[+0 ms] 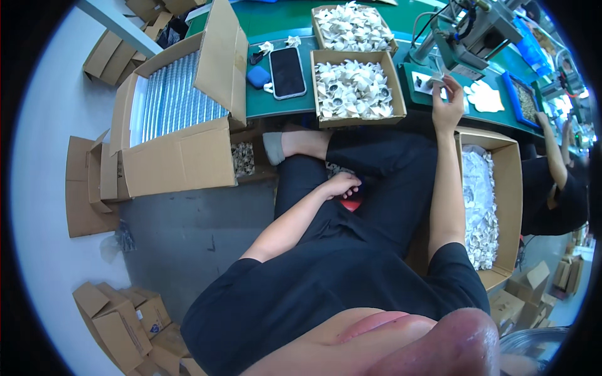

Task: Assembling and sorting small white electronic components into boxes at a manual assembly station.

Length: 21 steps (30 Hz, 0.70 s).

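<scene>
The right hand (446, 103) reaches up to the bench (282, 105) at about one o'clock in the head view, its fingers closed in a pinch on a small white part (437, 79) that sits on the green base (419, 88) of a grey press (473, 31). The part is partly hidden by the fingertips, so its shape is hard to tell. Just to the right of the hand lies a loose pile of white pieces (484, 95), and beyond that, at two o'clock, a blue tray (522, 100) of small dark bits.

The left hand (342, 185) rests in the lap near the picture's centre, fingers curled loosely over a red object (352, 203) on the black trousers; it seems to touch it rather than grip it.

At twelve o'clock two open cardboard trays, one (356, 88) nearer and one (352, 26) behind it, are full of white folded pieces. Left of the nearer tray lie a black phone (287, 72) and a small blue case (258, 76). At ten o'clock a big carton (182, 156) holds rows of silver tubes. At three o'clock, beside the right arm, a floor box (511, 207) holds more white pieces. Another person (555, 188) in black sits at the far right edge, an arm raised to the bench. Flat and folded cartons (122, 323) lie at eight o'clock on the floor.
</scene>
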Available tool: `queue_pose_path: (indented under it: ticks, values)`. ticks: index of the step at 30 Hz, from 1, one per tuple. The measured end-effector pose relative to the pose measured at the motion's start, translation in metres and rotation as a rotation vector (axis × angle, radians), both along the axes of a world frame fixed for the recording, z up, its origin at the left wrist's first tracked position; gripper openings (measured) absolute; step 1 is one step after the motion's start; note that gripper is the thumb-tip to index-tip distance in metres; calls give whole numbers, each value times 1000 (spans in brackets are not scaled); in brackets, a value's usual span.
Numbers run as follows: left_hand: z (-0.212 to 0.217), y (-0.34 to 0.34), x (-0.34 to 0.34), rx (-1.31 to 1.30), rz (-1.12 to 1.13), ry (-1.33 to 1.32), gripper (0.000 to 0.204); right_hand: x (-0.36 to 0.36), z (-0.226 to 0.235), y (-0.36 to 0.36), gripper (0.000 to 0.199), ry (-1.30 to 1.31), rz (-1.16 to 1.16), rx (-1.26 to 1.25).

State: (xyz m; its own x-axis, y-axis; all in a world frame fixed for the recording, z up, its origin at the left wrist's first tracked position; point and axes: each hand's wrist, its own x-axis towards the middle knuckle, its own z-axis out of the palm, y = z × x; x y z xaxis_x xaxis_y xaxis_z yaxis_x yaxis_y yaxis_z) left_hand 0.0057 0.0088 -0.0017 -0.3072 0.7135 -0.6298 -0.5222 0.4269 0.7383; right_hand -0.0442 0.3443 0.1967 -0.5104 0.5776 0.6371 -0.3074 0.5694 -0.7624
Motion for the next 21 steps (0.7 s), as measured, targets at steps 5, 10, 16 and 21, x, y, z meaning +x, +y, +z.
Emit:
queue_pose_path:
  ticks: [5, 10, 16, 21]
  values:
    - [8, 0, -7, 48, -12, 48, 28, -3, 72, -101, 28, -212, -3, 612]
    - [70, -22, -6, 415, 120, -140, 39, 29, 92, -137, 28, -49, 260, 549]
    - [145, -45, -16, 700, 104, -182, 48, 106, 18, -186, 19, -418, 608, 306]
    - [148, -38, -18, 657, 118, -135, 55, 110, 17, -175, 19, -521, 715, 319]
